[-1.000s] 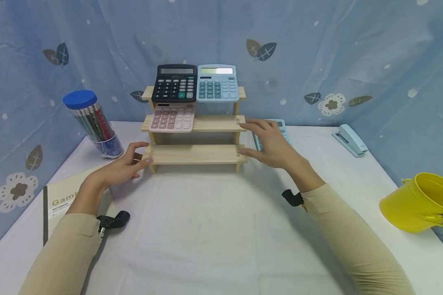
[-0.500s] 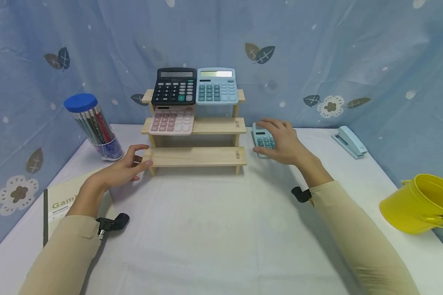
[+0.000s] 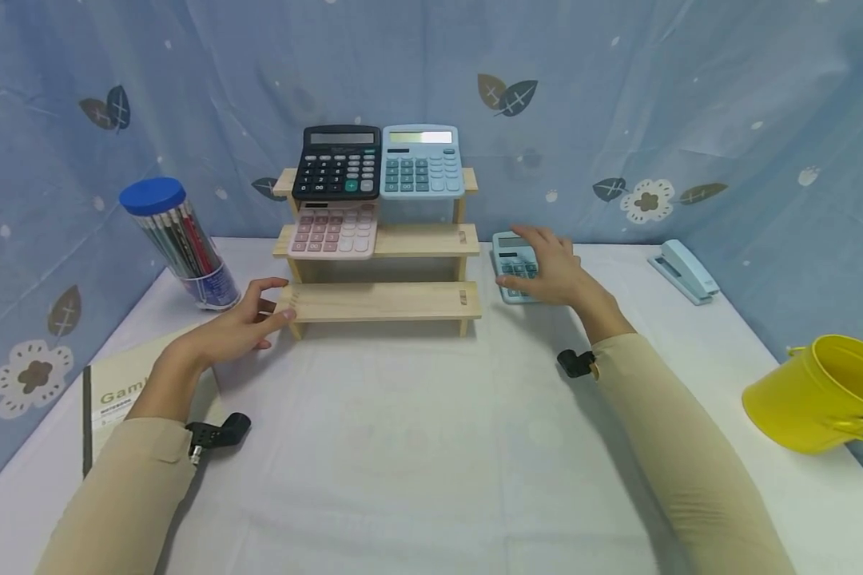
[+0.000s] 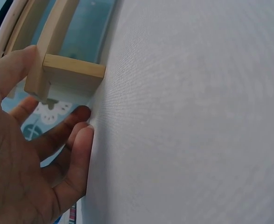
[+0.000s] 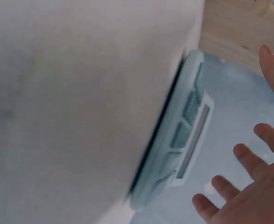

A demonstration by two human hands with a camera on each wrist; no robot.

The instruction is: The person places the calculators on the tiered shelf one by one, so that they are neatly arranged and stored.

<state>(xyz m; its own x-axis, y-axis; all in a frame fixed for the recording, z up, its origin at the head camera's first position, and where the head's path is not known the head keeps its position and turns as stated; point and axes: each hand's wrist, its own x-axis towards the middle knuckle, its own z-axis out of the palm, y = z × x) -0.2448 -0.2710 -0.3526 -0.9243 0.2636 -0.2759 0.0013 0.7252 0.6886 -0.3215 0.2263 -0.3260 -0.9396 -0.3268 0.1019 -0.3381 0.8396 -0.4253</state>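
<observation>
A three-tier wooden shelf point(image 3: 384, 302) stands mid-table. A black calculator point(image 3: 340, 164) and a light blue calculator point(image 3: 421, 162) lean on its top tier, and a pink calculator point(image 3: 334, 231) lies on the middle tier. My left hand point(image 3: 248, 319) rests at the left end of the lowest tier. Its thumb touches the wooden leg point(image 4: 71, 72) and its fingers point(image 4: 78, 149) lie loose on the cloth. A small light blue calculator point(image 3: 512, 267) lies flat on the table to the right of the shelf. My right hand point(image 3: 550, 267) hovers over it with fingers spread point(image 5: 249, 158), just off the calculator point(image 5: 183, 135).
A clear pencil jar point(image 3: 176, 239) with a blue lid stands at the left, with a notebook point(image 3: 118, 387) in front of it. A light blue stapler point(image 3: 685, 271) lies at the back right. A yellow bucket point(image 3: 820, 391) sits tilted at the right edge. A blue cloth hangs behind.
My right hand has left the right end of the shelf and moved right, over the small blue calculator. The left hand has stayed at the shelf's left end.
</observation>
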